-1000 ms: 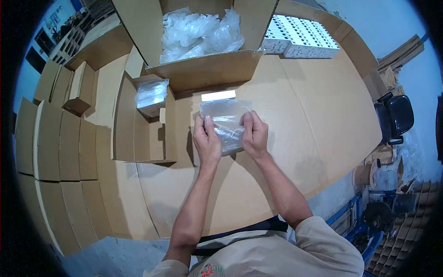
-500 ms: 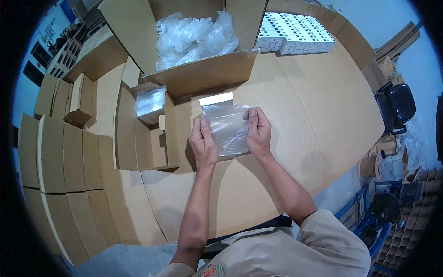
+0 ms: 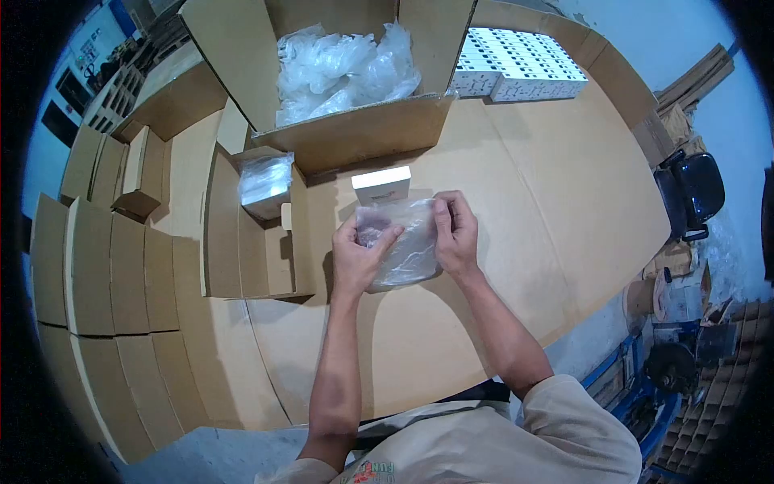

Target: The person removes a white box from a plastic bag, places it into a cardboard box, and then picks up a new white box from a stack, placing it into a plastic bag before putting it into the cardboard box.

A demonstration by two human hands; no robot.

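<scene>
Between my hands I hold a clear plastic bag (image 3: 409,258) over the cardboard-covered table. My left hand (image 3: 360,252) grips its left side, the thumb lying across the film. At the upper right corner my right hand (image 3: 456,234) pinches the bag between thumb and fingers. Just beyond the bag's upper edge stands a small white box (image 3: 381,185). Left of my hands is an open cardboard carton (image 3: 222,242), with plastic-wrapped white boxes (image 3: 265,184) at its far end.
A large open carton (image 3: 355,139) full of crumpled clear bags (image 3: 347,68) stands at the back. Rows of white boxes (image 3: 524,68) lie at the back right. Folded brown cartons (image 3: 121,274) line the left side. A black chair (image 3: 697,189) is off to the right.
My left thumb has moved inward across the bag, and the bag has come slightly toward me. More of the white box's front now shows.
</scene>
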